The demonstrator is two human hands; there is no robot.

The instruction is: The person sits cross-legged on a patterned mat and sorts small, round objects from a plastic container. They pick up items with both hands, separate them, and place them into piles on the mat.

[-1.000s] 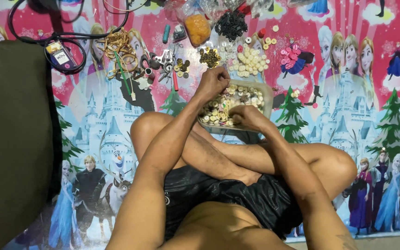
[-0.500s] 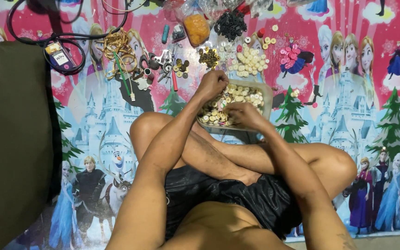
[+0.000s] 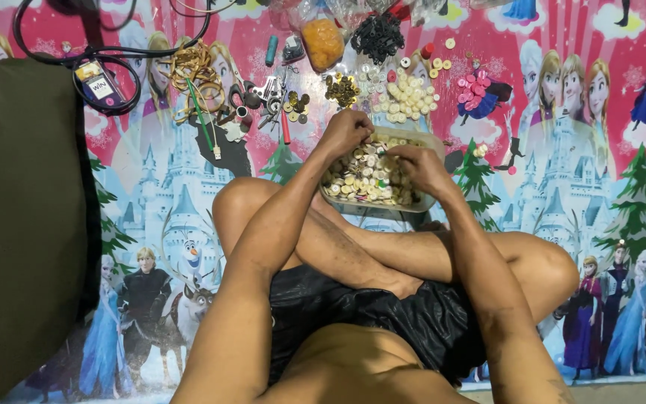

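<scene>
A clear plastic container (image 3: 426, 203) full of cream and tan buttons (image 3: 360, 176) rests on the mat in front of my crossed legs. My left hand (image 3: 345, 131) is curled over the container's far left rim, fingertips down among the buttons. Over the container's right half, my right hand (image 3: 422, 168) has its fingers bent into the pile. What either hand pinches is hidden by the fingers.
Beyond the container lie sorted heaps: white buttons (image 3: 407, 96), pink buttons (image 3: 475, 84), black pieces (image 3: 379, 36), brass pieces (image 3: 340, 90), an orange-filled bag (image 3: 323, 41), keys and metal bits (image 3: 263, 97), and a black cable (image 3: 99, 52). A dark green cushion (image 3: 16, 224) lies at left.
My right hand has shifted slightly right and farther back within the container. My left hand stays at the far left rim.
</scene>
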